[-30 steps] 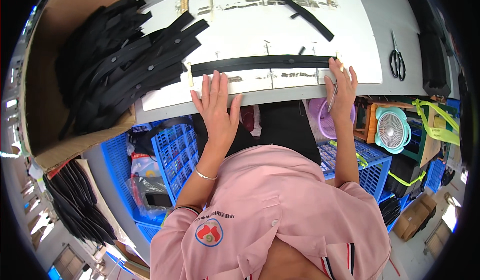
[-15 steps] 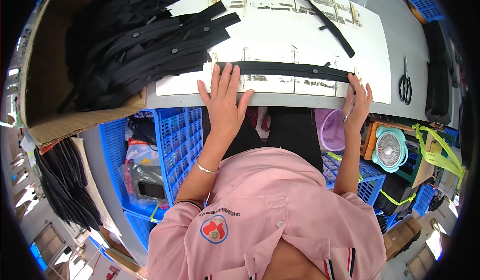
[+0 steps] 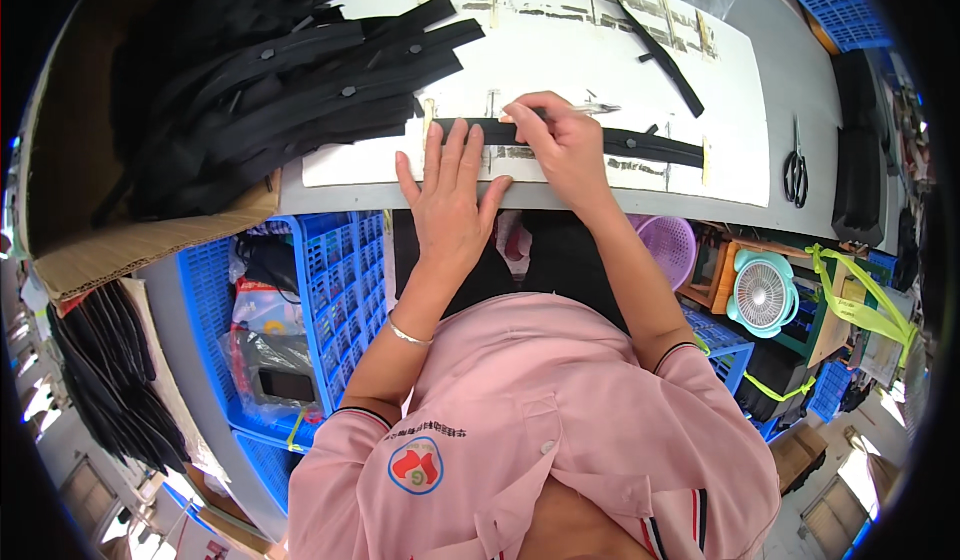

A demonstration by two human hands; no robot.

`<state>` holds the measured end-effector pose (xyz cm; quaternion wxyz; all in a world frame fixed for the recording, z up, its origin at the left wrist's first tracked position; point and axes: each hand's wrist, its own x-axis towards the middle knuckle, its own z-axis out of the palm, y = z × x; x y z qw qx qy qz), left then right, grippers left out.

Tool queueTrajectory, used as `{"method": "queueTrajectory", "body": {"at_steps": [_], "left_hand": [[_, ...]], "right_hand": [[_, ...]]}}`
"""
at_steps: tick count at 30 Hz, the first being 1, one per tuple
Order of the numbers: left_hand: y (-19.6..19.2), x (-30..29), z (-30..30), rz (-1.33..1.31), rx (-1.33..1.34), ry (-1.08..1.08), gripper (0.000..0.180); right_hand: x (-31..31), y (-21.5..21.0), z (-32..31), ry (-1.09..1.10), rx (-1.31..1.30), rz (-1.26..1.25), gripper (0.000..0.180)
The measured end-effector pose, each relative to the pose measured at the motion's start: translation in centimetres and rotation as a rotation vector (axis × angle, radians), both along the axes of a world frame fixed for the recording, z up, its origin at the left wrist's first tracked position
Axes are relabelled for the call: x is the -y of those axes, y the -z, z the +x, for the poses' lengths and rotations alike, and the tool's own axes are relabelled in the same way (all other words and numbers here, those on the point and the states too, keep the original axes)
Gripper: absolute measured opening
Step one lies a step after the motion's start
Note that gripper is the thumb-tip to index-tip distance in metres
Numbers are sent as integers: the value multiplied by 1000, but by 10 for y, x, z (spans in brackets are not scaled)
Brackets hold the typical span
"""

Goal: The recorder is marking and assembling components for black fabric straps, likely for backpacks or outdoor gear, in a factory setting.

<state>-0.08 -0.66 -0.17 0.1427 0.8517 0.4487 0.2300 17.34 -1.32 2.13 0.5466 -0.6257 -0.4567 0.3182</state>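
Keep left hand (image 3: 452, 200) flat and open on black strap (image 3: 640, 144) at near desk (image 3: 800, 80) edge, right hand (image 3: 560, 140) pinching thin tool, marking slowly without shifting.

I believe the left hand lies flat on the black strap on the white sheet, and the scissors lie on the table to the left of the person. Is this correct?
Not quite. The head view shows the scissors on the table to the person's right, not the left. The rest holds: the left hand lies flat on the black strap on the white sheet.
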Motion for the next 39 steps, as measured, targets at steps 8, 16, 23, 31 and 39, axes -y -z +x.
{"method": "queueTrajectory", "body": {"at_steps": [8,16,23,31,39], "left_hand": [[1,0,-1,28,5,4,64],[0,0,-1,26,2,16,63],[-1,0,-1,16,-7,6,64],[-2,-1,2,-1,-5,8,64],[-2,0,0,-7,-42,9,66]], "right_hand": [[-9,8,-8,-36,291,-128,19],[-10,7,-11,-16,422,-94,18],[-5,7,-6,-108,253,-74,19],[-6,21,-1,-156,393,60,20],[27,0,31,149,142,62,17]]}}
